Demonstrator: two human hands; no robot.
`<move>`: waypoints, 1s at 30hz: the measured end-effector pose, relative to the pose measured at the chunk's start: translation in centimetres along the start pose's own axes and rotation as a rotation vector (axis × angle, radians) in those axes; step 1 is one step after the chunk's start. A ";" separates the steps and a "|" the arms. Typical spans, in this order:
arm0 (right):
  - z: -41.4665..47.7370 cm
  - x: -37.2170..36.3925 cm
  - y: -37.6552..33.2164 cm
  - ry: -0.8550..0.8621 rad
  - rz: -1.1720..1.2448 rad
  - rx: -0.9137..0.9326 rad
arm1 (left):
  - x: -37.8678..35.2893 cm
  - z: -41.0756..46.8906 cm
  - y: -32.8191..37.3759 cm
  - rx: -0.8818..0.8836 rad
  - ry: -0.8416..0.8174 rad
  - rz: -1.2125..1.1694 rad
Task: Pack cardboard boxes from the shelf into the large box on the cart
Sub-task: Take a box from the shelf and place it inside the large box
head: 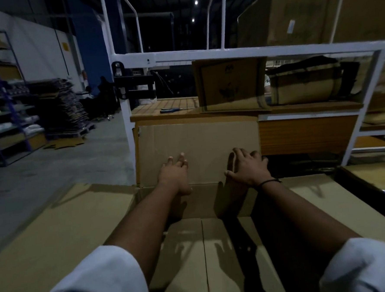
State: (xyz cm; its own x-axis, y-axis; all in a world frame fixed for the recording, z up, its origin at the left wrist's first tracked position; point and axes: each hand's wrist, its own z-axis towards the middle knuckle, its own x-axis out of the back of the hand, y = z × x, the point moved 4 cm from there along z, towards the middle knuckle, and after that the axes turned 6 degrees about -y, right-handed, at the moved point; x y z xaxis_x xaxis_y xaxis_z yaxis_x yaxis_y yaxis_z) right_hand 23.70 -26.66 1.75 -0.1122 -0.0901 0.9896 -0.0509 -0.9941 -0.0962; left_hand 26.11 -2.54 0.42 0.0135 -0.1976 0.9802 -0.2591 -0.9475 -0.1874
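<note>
Head view: packing had barely started, I judged. Large box (198,143) sat open just below me, flaps out, floor mostly bare. One small box (233,195) stood upright at its far right side. Shelf (249,52) beyond held at least one more carton (228,85) beside a bag (305,82), so more trips were left. Left hand (174,175) reached in with fingers straight and spread, holding nothing, close to the far flap; whether it touched, I couldn't tell. Right hand (248,168) lay over the small box's top, fingers curled round it, thumb on the left face. Hands were apart.
</note>
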 end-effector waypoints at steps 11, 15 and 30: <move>-8.5 0.5 -3.3 -0.007 0.064 0.078 | -2.5 -8.5 -2.0 -0.043 0.149 -0.105; -10.7 0.6 -4.9 -0.017 0.023 0.078 | -2.1 -11.4 -2.6 -0.062 0.169 -0.114; -17.9 0.5 -8.7 0.035 0.016 0.012 | 0.4 -18.1 -2.2 -0.119 0.255 -0.198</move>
State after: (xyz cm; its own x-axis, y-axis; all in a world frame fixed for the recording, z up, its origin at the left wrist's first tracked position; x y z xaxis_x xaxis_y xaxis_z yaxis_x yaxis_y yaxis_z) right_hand 6.34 -16.95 1.12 -0.1473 -0.1040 0.9836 -0.0365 -0.9932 -0.1105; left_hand 9.24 4.02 2.36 -0.1629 0.0704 0.9841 -0.3865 -0.9223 0.0020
